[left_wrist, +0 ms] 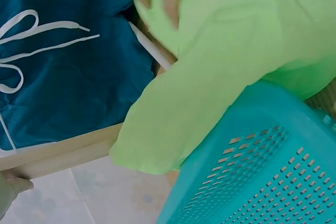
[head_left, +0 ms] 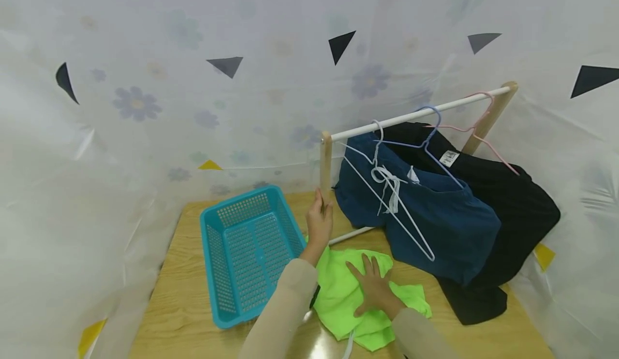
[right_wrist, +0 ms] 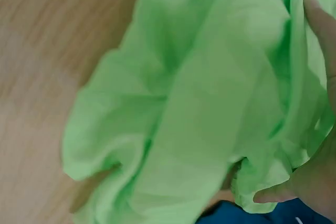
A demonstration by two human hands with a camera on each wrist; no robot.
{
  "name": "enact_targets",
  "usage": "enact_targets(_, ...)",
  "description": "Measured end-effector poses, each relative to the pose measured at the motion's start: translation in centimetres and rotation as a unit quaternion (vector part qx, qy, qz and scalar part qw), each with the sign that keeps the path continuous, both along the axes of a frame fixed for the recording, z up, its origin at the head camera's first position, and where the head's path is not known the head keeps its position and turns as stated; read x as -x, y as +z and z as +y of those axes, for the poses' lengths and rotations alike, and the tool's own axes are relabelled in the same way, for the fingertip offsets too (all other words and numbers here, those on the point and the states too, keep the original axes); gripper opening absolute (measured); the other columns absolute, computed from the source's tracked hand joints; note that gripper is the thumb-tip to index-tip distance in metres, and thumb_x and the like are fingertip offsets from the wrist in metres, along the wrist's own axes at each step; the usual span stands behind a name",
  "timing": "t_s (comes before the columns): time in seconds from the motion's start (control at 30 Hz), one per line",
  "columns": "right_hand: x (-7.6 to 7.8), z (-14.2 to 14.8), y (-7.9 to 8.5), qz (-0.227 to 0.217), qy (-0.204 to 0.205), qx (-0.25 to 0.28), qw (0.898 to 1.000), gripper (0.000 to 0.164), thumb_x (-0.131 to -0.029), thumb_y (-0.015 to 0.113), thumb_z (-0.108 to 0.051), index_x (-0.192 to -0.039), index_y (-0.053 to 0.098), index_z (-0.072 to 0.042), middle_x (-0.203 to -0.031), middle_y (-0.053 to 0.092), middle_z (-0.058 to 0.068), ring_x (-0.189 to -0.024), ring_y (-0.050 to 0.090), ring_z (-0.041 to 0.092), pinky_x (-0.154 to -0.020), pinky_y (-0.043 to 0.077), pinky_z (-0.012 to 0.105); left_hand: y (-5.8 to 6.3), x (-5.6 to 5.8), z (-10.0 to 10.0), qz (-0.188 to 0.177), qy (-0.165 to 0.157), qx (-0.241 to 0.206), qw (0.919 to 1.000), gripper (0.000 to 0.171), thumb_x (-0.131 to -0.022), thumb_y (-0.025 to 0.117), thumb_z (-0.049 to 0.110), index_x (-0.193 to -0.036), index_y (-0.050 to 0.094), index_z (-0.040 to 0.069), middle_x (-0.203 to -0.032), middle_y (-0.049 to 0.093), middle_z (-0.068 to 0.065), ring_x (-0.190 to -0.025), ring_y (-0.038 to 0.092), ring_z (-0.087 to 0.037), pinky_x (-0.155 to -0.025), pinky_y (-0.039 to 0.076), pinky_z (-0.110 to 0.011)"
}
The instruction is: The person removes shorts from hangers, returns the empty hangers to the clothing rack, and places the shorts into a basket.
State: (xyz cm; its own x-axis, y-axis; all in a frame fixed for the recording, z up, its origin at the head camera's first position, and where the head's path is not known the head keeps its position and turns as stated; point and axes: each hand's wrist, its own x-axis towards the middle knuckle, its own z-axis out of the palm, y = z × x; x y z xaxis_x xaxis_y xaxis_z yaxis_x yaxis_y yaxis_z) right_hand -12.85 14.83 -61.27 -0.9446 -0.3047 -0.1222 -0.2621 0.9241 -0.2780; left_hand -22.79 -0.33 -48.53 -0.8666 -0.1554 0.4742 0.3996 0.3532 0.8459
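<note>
A small clothes rack [head_left: 326,160] with wooden posts and a white rail stands at the right. My left hand [head_left: 319,224] holds its near post low down; in the left wrist view, only part of that hand [left_wrist: 11,192] shows at the post. A crumpled bright green garment [head_left: 333,284] lies on the table in front of the rack. My right hand [head_left: 374,289] rests on it with fingers spread. In the right wrist view, this hand [right_wrist: 315,177] shows at the right edge, against the green folds [right_wrist: 194,108].
Left of my arms sits a blue-green plastic basket [head_left: 258,246]. Blue shorts [head_left: 435,219] with a white drawstring and a black garment [head_left: 522,203] hang on the rack. White [head_left: 411,230], blue [head_left: 426,144] and pink [head_left: 476,129] hangers are on the rail. Patterned sheeting [head_left: 271,106] surrounds the wooden table [head_left: 169,300].
</note>
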Motion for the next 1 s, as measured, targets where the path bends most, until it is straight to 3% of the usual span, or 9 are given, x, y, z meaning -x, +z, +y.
enact_targets(0.23,-0.1,0.0,-1.5,-0.026,-0.02,0.029,0.999,0.114,-0.04,0.09,-0.035,-0.138,0.034,-0.021,-0.143,0.013,0.03,-0.126,0.02,0.054,-0.074,0.027,0.08,0.0,0.0,0.1,0.015,-0.006,-0.004,0.9999,0.049,-0.084,0.057,-0.002,-0.126,0.037,-0.018,-0.125,0.044,-0.034,-0.115,0.048,-0.039,-0.091,0.045,-0.04)
enact_targets(0.4,0.0,-0.2,-1.6,-0.038,-0.037,0.008,0.999,0.109,-0.043,0.09,-0.033,-0.136,0.036,-0.021,-0.141,0.014,0.032,-0.123,0.027,0.051,-0.071,0.036,0.074,-0.1,0.0,0.1,0.012,-0.004,-0.006,0.9999,0.049,-0.084,0.057,-0.002,-0.126,0.037,-0.018,-0.125,0.044,-0.034,-0.115,0.049,-0.038,-0.09,0.046,-0.04)
enact_targets(0.63,0.4,-1.0,-1.3,-0.031,-0.048,-0.024,0.998,0.094,-0.049,0.089,-0.024,-0.131,0.042,-0.018,-0.121,0.038,0.031,-0.111,0.041,0.046,-0.065,0.044,0.061,0.0,-0.2,0.0,-0.006,-0.001,-0.003,1.0,0.05,-0.086,0.056,0.004,-0.128,0.037,-0.015,-0.127,0.044,-0.032,-0.114,0.05,-0.038,-0.09,0.047,-0.039)
enact_targets(0.87,0.6,-1.2,-1.5,-0.034,-0.077,0.012,0.996,0.068,-0.067,0.073,0.004,-0.127,0.047,-0.015,-0.106,0.044,0.03,-0.096,0.048,0.043,-0.062,0.047,0.054,0.2,-0.3,0.0,-0.018,-0.01,-0.005,0.9998,0.051,-0.087,0.055,0.005,-0.13,0.034,-0.014,-0.129,0.043,-0.03,-0.116,0.049,-0.036,-0.091,0.046,-0.039)
enact_targets(1.0,0.4,-1.1,-1.4,-0.006,-0.078,0.019,0.997,0.057,-0.074,0.062,0.012,-0.124,0.051,-0.014,-0.098,0.047,0.03,-0.086,0.052,0.041,-0.055,0.048,0.047,0.2,-0.4,-0.1,-0.019,-0.011,-0.006,0.9997,0.051,-0.087,0.055,0.004,-0.13,0.035,-0.014,-0.129,0.043,-0.03,-0.116,0.049,-0.036,-0.091,0.046,-0.039)
